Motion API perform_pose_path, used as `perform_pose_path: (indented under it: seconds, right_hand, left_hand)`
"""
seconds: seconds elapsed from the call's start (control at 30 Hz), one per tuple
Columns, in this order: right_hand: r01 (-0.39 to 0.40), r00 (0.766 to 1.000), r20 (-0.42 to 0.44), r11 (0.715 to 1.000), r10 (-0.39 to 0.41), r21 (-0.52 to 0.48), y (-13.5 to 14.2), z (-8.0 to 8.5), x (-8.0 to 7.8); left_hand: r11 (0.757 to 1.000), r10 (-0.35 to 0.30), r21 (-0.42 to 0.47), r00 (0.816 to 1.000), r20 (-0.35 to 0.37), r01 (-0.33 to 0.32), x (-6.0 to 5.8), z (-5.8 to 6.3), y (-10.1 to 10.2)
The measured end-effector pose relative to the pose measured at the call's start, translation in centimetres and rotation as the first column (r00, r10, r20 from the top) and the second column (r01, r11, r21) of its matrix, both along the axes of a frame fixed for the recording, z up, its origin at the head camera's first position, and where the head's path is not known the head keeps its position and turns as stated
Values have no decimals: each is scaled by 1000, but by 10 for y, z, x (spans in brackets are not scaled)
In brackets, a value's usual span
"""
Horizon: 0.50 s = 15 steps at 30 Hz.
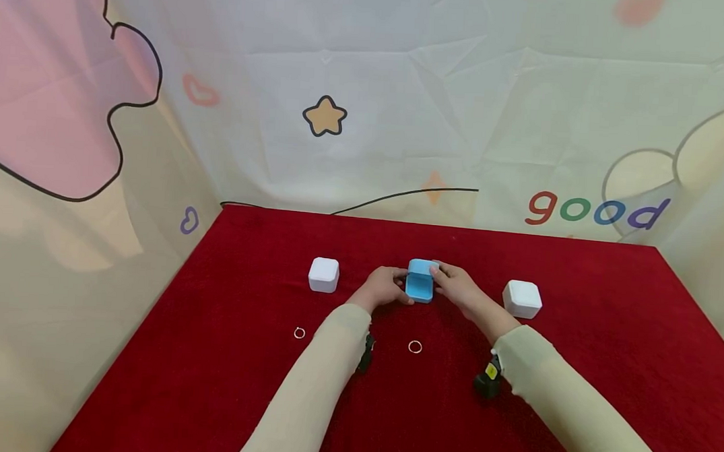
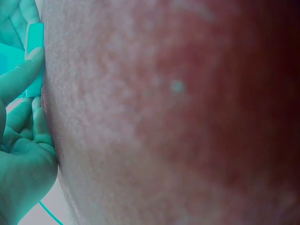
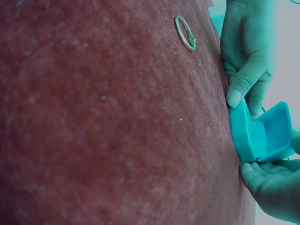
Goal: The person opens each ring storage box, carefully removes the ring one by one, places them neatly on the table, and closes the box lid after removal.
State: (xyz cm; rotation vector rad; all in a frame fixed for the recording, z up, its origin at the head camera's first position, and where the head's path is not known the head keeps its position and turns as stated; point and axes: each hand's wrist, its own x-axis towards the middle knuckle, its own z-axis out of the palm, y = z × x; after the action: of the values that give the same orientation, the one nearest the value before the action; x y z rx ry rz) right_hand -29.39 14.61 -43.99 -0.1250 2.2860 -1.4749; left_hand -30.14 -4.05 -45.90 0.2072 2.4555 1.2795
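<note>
A small light-blue ring box (image 1: 419, 289) stands on the red cloth with its lid raised; its inside faces me in the head view. My left hand (image 1: 385, 286) grips its left side, thumb low by the base. From the right, my right hand (image 1: 454, 284) holds the box, with the thumb on the raised lid. Both hands also meet at the box (image 3: 241, 131) in the right wrist view. In the left wrist view the left thumb (image 2: 30, 70) lies against the box's side. A thin ring (image 1: 414, 353) lies on the cloth in front of the box.
One white box (image 1: 323, 275) stands left of the hands, and another white box (image 1: 522, 299) stands to the right. A second ring (image 1: 299, 338) lies near the left forearm. Behind the red cloth (image 1: 211, 354) hangs a printed curtain (image 1: 390, 133).
</note>
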Motion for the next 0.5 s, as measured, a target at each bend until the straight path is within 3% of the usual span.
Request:
perform_pose_path:
  seconds: [0.23,0.5]
  right_hand:
    - [-11,1000,3,1000,11,20,1,1,5]
    - [-74,985,-141,975,104,208,1,-8,14]
  left_hand:
    - [1000,-9,-1,1000,-3,9,1,1,1]
    - [1000,-13,-7,1000,-5,12,1,3,0]
